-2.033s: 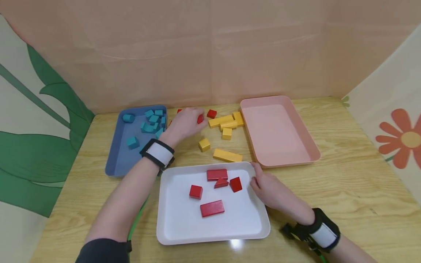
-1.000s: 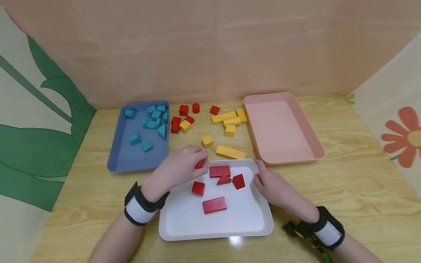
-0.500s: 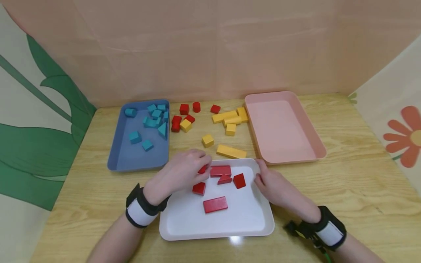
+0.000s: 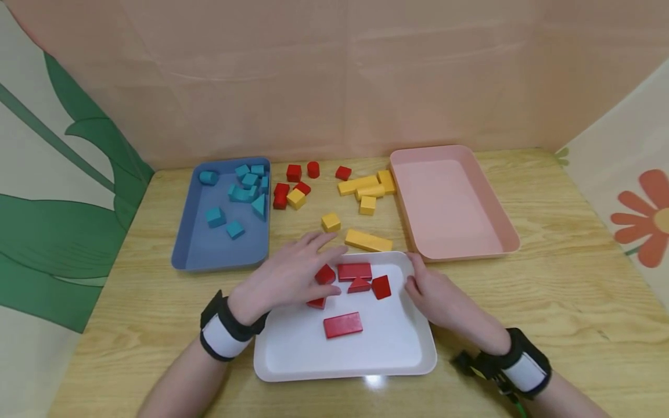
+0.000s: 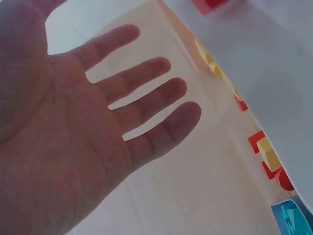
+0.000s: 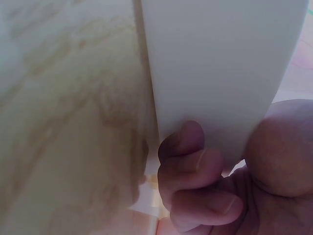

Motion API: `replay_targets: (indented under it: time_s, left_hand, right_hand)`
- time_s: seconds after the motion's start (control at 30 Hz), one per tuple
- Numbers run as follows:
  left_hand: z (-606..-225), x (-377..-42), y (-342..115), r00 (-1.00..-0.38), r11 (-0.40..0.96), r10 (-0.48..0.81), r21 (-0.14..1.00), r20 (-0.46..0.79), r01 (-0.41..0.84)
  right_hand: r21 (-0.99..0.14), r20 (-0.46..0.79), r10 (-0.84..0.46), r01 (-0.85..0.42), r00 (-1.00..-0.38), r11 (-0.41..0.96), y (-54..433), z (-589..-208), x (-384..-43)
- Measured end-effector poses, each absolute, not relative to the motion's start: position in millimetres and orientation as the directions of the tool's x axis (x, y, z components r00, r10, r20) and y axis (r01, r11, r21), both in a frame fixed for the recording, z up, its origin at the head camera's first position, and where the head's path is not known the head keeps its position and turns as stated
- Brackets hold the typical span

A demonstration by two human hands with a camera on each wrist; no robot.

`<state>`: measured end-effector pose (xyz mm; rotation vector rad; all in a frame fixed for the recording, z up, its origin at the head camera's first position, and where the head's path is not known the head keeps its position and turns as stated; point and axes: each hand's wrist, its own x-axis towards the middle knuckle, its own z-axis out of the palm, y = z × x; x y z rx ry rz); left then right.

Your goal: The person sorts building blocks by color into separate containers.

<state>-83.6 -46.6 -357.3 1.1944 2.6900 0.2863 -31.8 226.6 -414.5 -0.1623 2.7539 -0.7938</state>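
Fingers spread, my left hand (image 4: 287, 276) hovers over the back left corner of the white tray (image 4: 298, 366). A red block (image 4: 325, 274) lies in the tray between its thumb and fingers. In the left wrist view the palm (image 5: 63, 127) faces the camera with nothing in it. My right hand (image 4: 436, 293) grips the tray's right back corner; in the right wrist view its curled fingers (image 6: 195, 171) press the outer wall. Inside the tray are a long red block (image 4: 342, 325), another red bar (image 4: 354, 271), a red triangle (image 4: 359, 285) and a tilted red cube (image 4: 381, 287). The left thumb partly hides one more red block (image 4: 316, 303).
A blue tray (image 4: 209, 262) with several blue blocks stands at the left. At the right back is a bare pink tray (image 4: 449, 203). Between them lie several red blocks (image 4: 294, 172) and yellow blocks (image 4: 368, 240). A curtain-like backdrop (image 4: 334, 81) rises behind the table.
My left hand brought a red block from the table's back to the white tray, then let it go and spread its fingers. My right hand has kept its grip on the tray.
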Motion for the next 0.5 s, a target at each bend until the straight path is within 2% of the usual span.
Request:
replay_targets:
  time_s: [0.3,0.5]
  left_hand:
    - [-352.2,-83.2,-43.5,-0.664,0.660,0.744,0.229,-0.070,0.715]
    - [-341.5,-82.3,-48.9,-0.717,0.717,0.693,0.173,-0.071,0.675]
  right_hand:
    - [-0.525,-0.210,-0.171,-0.037,-0.963,0.850,230.1,-412.5,-31.5]
    - [-0.537,-0.209,-0.200,-0.058,-0.957,0.841,228.2,-410.9,-30.8]
